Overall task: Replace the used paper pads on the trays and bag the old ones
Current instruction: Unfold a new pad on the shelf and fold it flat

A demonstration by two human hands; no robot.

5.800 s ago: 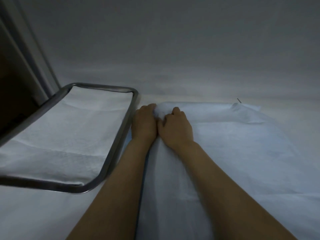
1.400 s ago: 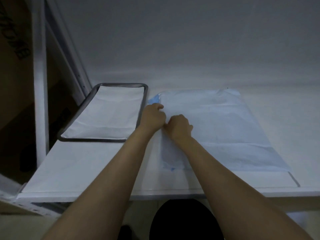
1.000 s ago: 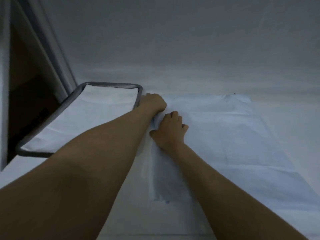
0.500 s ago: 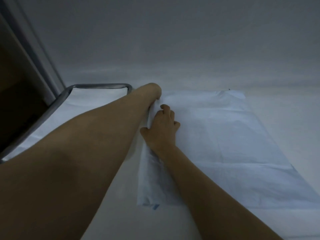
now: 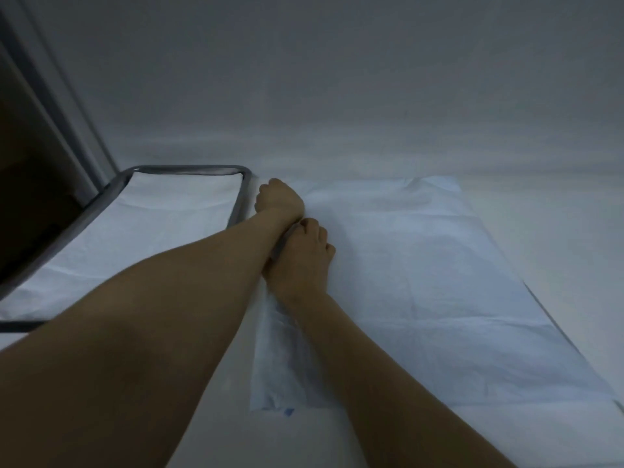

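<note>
Two pads, one tray, two hands. Loose pad (image 5: pixel 422 282) flat on table (image 5: pixel 557 231), right of tray (image 5: pixel 189 169), long axis running away from person, parallel to tray. Second pad (image 5: pixel 145 238) lies in tray. Left hand (image 5: pixel 278 201) curled at loose pad's far-left corner; grip hidden, cannot tell. Right hand (image 5: pixel 302 261) curled, gripping its left edge.

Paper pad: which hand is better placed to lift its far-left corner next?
Left, probably: the left hand sits at the paper pad's far-left corner, beside the tray; the right hand rests further back along that edge.
</note>
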